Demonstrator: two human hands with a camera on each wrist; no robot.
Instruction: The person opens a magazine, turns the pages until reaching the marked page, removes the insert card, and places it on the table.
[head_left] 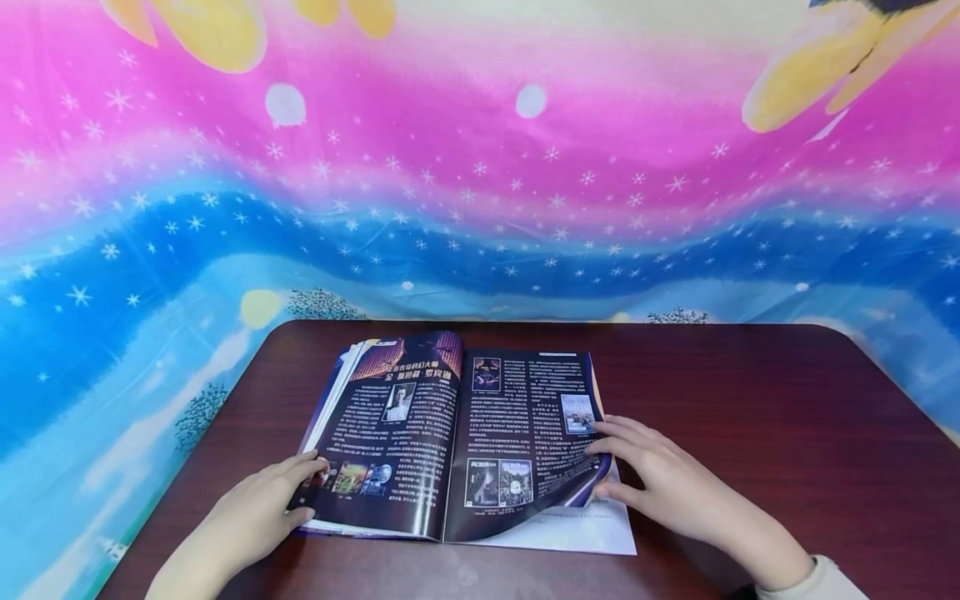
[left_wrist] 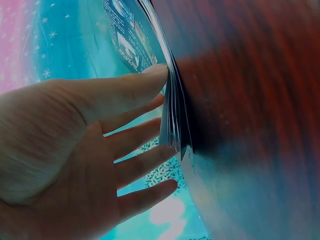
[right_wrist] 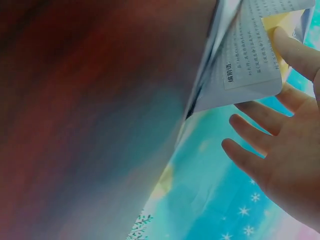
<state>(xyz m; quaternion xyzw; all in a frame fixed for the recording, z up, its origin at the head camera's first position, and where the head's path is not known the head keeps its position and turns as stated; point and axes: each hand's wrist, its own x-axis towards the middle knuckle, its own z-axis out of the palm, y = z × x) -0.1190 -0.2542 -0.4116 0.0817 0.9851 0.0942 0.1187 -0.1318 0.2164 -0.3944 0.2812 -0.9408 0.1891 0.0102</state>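
A magazine [head_left: 420, 508] lies spread on the table, its dark pages bearing pale text and small pictures. At its left edge rests my left hand [head_left: 258, 504], fingers fairly straight on the left page [head_left: 375, 458]. The left wrist view shows that thumb [left_wrist: 130, 90] against the stacked page edges [left_wrist: 172, 115]. My right hand [head_left: 667, 479] pinches the outer edge of the right page [head_left: 517, 442], thumb below and fingers above. The page's lower corner curls up, baring a white printed page [head_left: 585, 533] beneath. In the right wrist view, the thumb [right_wrist: 297, 52] presses a yellow patch [right_wrist: 280, 22].
The dark reddish-brown table [head_left: 750, 400] has rounded far corners and extends on both sides of the magazine. Behind it hangs a pink and blue cloth [head_left: 480, 192] with snowflakes, meeting the table's far edge. A light sleeve [head_left: 813, 579] covers the right wrist.
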